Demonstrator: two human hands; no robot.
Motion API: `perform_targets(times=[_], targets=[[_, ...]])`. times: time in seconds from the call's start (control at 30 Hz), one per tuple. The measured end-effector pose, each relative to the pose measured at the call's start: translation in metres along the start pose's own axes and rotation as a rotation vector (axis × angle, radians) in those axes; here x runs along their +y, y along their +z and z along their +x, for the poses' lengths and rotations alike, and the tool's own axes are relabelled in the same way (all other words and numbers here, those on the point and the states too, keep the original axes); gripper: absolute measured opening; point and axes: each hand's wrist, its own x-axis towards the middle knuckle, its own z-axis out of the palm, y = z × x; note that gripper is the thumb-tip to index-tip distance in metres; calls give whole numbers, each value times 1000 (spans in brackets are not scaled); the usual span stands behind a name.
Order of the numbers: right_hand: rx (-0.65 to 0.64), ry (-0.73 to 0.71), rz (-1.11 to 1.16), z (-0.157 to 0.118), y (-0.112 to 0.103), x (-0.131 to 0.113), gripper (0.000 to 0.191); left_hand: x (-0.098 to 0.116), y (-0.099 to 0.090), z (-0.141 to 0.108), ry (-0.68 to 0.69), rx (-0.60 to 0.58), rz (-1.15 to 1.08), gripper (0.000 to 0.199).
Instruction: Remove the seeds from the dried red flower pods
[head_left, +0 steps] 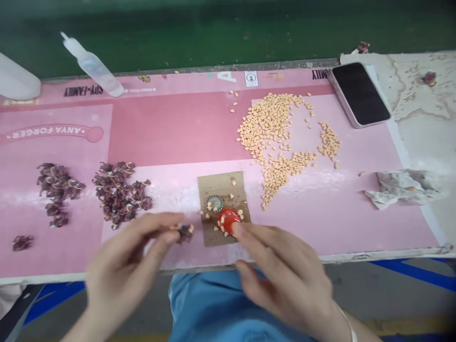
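Between the thumb and fingers of my left hand (137, 259) is a small dark purple figurine part (185, 232) with a tan bit at one end. My right hand (285, 270) has its fingers stretched out and its thumb apart. Its fingertips are at a red bottle cap (228, 220) that has small tan pieces in and around it. Beside that cap a grey metal bottle cap (215, 204) rests on the same brown cardboard piece (231, 187). Several dark purple parts lie in a cluster (117, 192) left of my left hand, with another cluster (57, 190) farther left.
A large spread of tan heart-like pieces (267, 123) lies beyond my right hand. A phone (359, 94) and a crumpled tissue (406, 187) are at the right. At the back left lie a squeeze bottle (96, 69) and a white container (17, 78). Pink printed mats (171, 128) cover the table.
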Motion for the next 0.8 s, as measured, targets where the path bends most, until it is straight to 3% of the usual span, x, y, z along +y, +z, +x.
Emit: perform_targets(times=[0.1, 0.17, 0.23, 0.27, 0.3, 0.33, 0.4, 0.5, 0.6, 0.7, 0.8], targets=[[76, 68, -1, -7, -12, 17, 32, -4, -18, 88, 56, 57, 178, 26], [113, 49, 9, -13, -19, 26, 36, -12, -17, 161, -49, -71, 354, 48], [101, 21, -13, -20, -26, 34, 39, -22, -7, 229, -81, -58, 416, 81], [88, 19, -35, -24, -29, 37, 39, -28, 0, 258, -67, -3, 448, 72], [79, 23, -59, -28, -31, 40, 39, -34, 7, 282, -59, 69, 480, 37], [74, 31, -83, -33, -34, 43, 37, -40, 14, 302, -54, 103, 505, 29], [68, 42, -126, -43, -36, 49, 32, -51, 25, 330, -42, 138, 554, 39], [79, 95, -190, -57, -38, 60, 27, -64, 31, 348, -6, 115, 622, 38], [85, 119, -212, -64, -38, 70, 26, -66, 27, 343, 51, 99, 685, 23], [76, 82, -190, -65, -38, 77, 26, -58, 11, 311, 104, 31, 733, 30], [86, 79, -176, -64, -37, 80, 25, -46, -16, 260, 111, -125, 776, 33]])
